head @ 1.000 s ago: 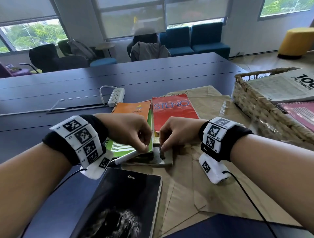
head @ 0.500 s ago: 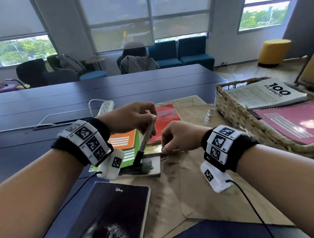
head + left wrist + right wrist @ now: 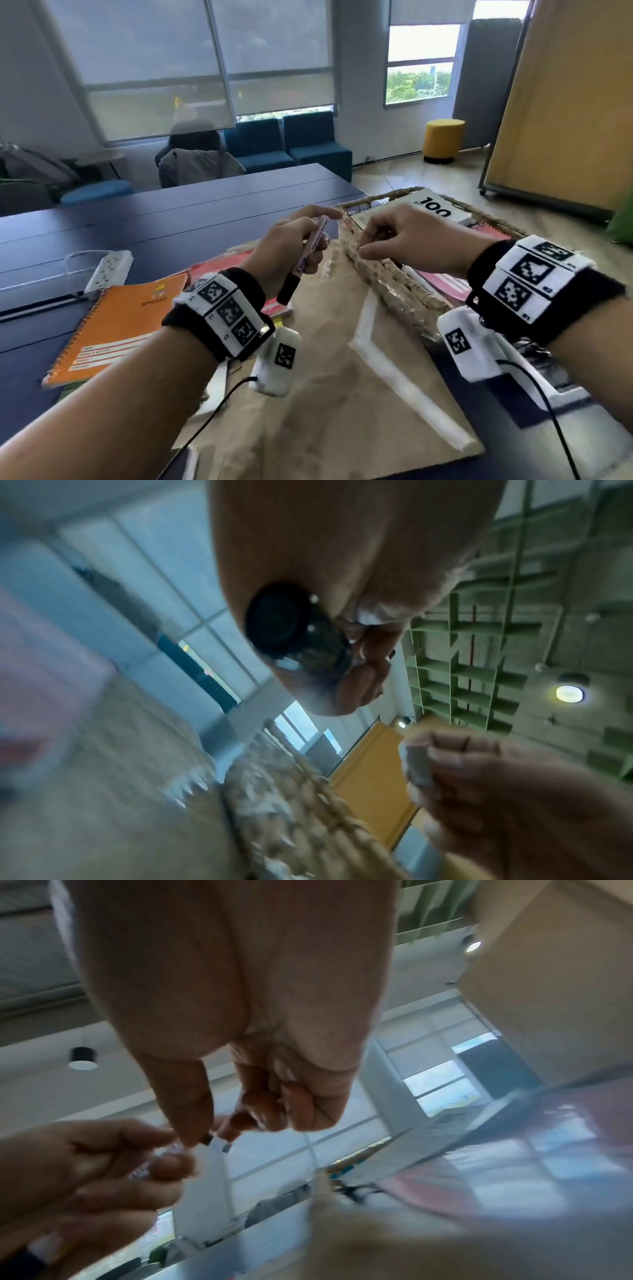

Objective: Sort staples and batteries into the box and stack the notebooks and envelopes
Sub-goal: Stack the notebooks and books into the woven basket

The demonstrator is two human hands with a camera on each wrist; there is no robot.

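My left hand (image 3: 308,236) grips a white marker with a black cap (image 3: 310,255), tilted cap-down above the brown envelopes (image 3: 342,377). Just to its right, over the rim of the wicker basket (image 3: 394,287), my right hand (image 3: 364,245) pinches a small grey strip of staples (image 3: 217,1144) between thumb and forefinger. The strip (image 3: 416,764) also shows in the left wrist view, as does the marker's cap (image 3: 274,620). An orange spiral notebook (image 3: 116,318) lies at the left. A red steno notebook (image 3: 222,267) lies partly hidden behind my left wrist.
The basket holds a white "100" book (image 3: 435,205), a pink notebook (image 3: 445,284) and a pen. A white power strip (image 3: 109,270) lies on the dark blue table (image 3: 171,219) at the left. Chairs and a yellow stool stand beyond the table.
Both hands have risen and moved right to the basket's rim. The left hand lifted the marker off the table. The right hand came up pinching the staple strip. The view swung right.
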